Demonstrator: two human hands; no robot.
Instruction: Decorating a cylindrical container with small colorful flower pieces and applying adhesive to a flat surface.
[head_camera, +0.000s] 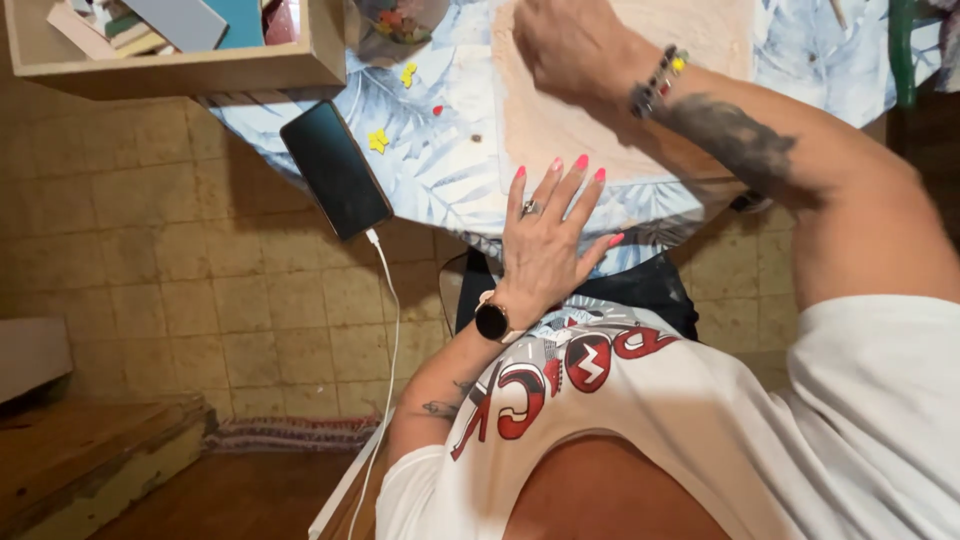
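Left hand (548, 232): lying flat and open, fingers spread, pink nails pointing up the frame; pressing down on the near edge of the beige sheet (560, 130) where it meets the table's rim; gripping nothing.
Left wrist: wearing a black round watch (491, 321); a ring (530, 208) showing on one finger.
Right hand (570, 45): reaching over the beige sheet from the right, knuckles up, fingers curled under in a loose fist; resting on or just above the sheet, impossible to tell which; whatever may be inside the fist staying hidden.
Right wrist: carrying a beaded bracelet (655, 82), a dark tattoo running along the forearm.
Beige sheet: lying flat on the table, under both hands, slightly right of the table's middle.
Table (440, 170): round, covered in a pale blue leaf-print cloth.
Phone (335, 168): lying dark-screened at the table's left edge, well left of the left hand, a white cable (388, 330) hanging down from it.
Small bits: yellow pieces (378, 140) sitting on the cloth between phone and sheet.
Wooden box (180, 45): standing at upper left, holding flat coloured pieces.
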